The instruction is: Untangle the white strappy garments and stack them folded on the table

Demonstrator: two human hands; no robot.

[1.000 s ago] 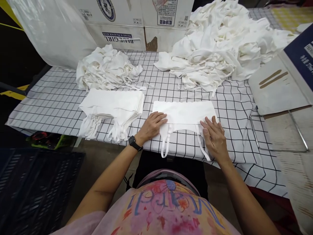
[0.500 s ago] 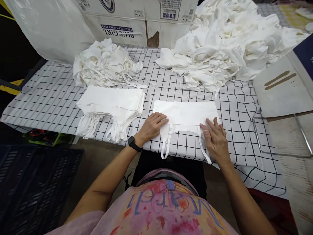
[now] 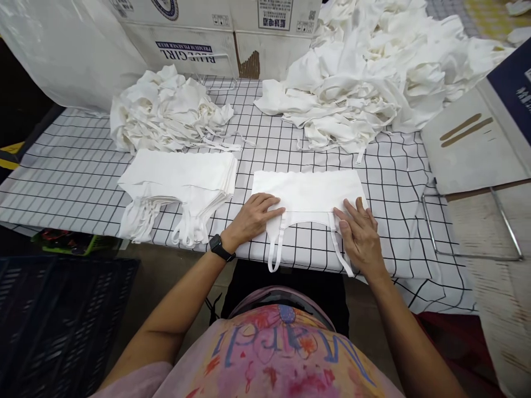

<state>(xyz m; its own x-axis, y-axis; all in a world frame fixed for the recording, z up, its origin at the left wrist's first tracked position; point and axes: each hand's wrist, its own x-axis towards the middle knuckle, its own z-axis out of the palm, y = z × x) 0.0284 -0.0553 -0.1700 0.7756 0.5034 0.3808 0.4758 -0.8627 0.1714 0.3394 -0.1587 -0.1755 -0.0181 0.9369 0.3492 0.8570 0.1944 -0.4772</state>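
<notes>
A white strapped camisole top (image 3: 309,190) lies flat on the checked tablecloth, its straps pointing toward me. My left hand (image 3: 258,216) rests on its left side, fingers stretched over the fabric near the left strap. On the right side lies my right hand (image 3: 360,235), fingers spread flat beside the right strap. Neither hand grips the cloth. To the left is a neat stack of similar white tops (image 3: 180,174), with their straps bunched at the near edge.
Behind the stack sits a loose heap of white garments (image 3: 170,110); a larger heap (image 3: 352,88) spreads at the back right. A cardboard box (image 3: 194,50) stands at the back. At right, a box flap (image 3: 468,138) and a metal wire frame (image 3: 477,255) border the table.
The camera view has shifted slightly, so the table scene sits a little further left. Both hands stay in about the same place on the top.
</notes>
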